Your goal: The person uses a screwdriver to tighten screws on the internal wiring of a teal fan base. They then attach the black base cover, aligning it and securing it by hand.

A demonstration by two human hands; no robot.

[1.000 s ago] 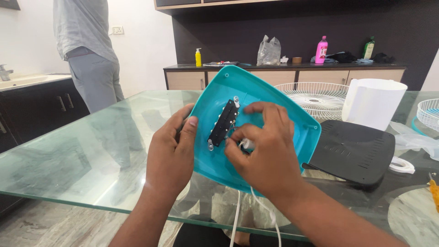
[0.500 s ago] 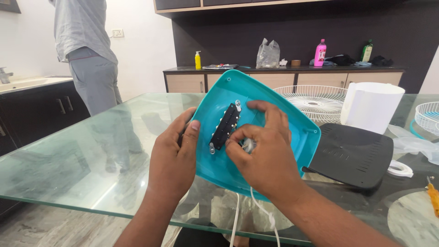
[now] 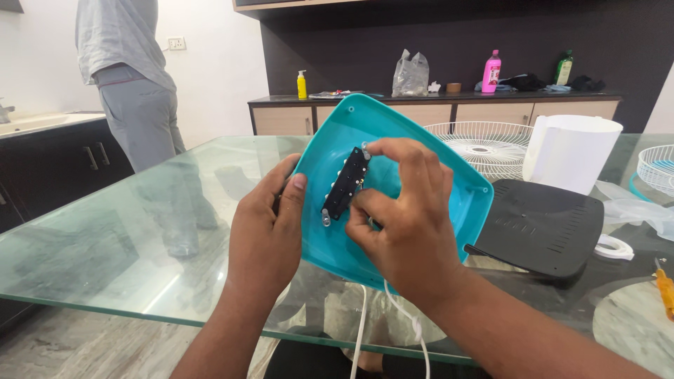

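I hold a turquoise plastic base cover (image 3: 449, 200) tilted up over the near edge of the glass table (image 3: 140, 231), hollow side toward me. My left hand (image 3: 263, 228) grips its left rim, thumb on the inside. My right hand (image 3: 400, 217) reaches into the hollow, its fingers pinching a long black switch block (image 3: 345, 184) with small metal tabs that lies against the cover's inner face. White cords (image 3: 365, 330) hang down from under the cover below my right hand.
A black vented plastic plate (image 3: 540, 224) lies right of the cover. Behind it stand a white cylinder (image 3: 572, 151) and a white wire fan grille (image 3: 484, 144). An orange-handled tool (image 3: 663, 291) lies at the far right. A person (image 3: 133, 77) stands at the counter, back left.
My right hand's fingers have shifted up along the black switch block, and the cover has tipped slightly. My left hand keeps its grip on the rim.
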